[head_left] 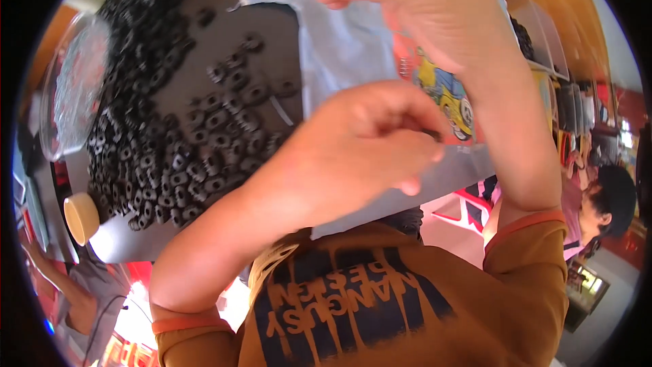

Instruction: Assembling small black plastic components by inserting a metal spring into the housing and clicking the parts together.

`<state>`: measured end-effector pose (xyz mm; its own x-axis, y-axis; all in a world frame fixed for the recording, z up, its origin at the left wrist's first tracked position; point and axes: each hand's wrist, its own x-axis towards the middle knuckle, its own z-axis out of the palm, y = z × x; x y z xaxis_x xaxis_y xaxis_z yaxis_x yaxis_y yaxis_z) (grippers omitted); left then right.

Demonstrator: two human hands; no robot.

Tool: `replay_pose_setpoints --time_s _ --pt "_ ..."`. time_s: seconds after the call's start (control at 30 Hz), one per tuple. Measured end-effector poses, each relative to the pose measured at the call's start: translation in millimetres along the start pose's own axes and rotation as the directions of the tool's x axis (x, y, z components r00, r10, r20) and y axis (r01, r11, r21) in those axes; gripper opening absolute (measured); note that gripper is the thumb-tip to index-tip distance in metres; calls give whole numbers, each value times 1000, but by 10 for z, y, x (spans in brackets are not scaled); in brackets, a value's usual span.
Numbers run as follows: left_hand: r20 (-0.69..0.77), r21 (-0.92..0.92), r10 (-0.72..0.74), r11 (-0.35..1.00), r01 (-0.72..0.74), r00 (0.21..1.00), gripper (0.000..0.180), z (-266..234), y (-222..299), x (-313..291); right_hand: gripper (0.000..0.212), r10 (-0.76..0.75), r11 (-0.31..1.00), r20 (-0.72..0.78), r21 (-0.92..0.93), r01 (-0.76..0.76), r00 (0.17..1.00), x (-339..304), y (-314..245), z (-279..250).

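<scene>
My left hand is over the front part of the table with its fingers curled in. A small black piece shows between thumb and fingers, mostly hidden by them. Beyond it, my right hand reaches leftward over a pale blue-grey cloth, its fingers partly cut off by the top edge. Printed on the cloth is a red panel with a yellow vehicle. Left of the cloth lies a large spread of small black plastic pieces with holes. A thin whitish strip lies beside them.
A clear round tub of shiny silvery bits stands at the left edge of the grey table. Nearer is a cream-coloured round lid or cup. Clear bins stand at the far right. Other people sit right and lower left.
</scene>
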<state>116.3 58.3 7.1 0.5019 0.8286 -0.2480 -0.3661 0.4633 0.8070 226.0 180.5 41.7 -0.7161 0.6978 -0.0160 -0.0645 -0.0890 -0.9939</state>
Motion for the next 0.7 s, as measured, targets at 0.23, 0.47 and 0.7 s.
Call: replay_pose_setpoints --time_s 0.23,0.47,0.7 --pt "-154 -108 -34 994 18 987 22 -19 25 146 15 -31 966 -136 252 65 990 -520 142 -748" --pt "-249 -225 93 963 -151 964 24 -165 126 187 11 -63 961 -150 256 100 987 -556 224 -935" --pt "-213 965 529 243 95 822 16 82 20 476 15 109 928 -44 362 -86 993 -621 84 -950"
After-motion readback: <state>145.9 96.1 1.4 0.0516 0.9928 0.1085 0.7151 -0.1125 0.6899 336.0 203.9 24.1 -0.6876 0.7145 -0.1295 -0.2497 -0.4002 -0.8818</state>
